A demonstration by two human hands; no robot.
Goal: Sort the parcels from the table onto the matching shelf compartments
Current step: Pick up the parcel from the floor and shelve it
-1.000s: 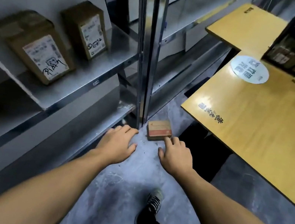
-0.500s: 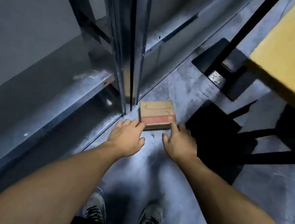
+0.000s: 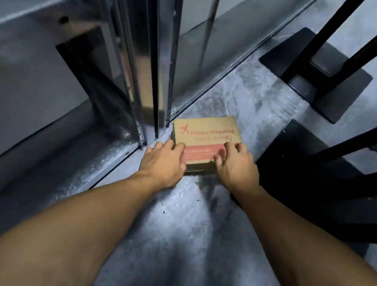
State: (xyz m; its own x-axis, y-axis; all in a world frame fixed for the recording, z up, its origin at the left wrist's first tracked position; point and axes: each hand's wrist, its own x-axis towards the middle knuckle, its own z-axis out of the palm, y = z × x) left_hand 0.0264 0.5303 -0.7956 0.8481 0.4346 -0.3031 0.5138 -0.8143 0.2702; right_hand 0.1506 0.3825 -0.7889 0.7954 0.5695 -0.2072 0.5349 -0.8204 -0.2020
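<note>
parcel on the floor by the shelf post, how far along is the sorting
Done: nothing shelved shows in this view. In hand: the cardboard parcel lies on the floor beside the shelf post, with the left hand gripping its near left corner and the right hand gripping its near right edge. Left: lift it and place it in its matching compartment.

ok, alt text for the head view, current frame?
A person's left hand and right hand grip a flat cardboard parcel lying on the grey floor beside a metal shelf post, one at each near corner. Black table bases stand to the right.
</note>
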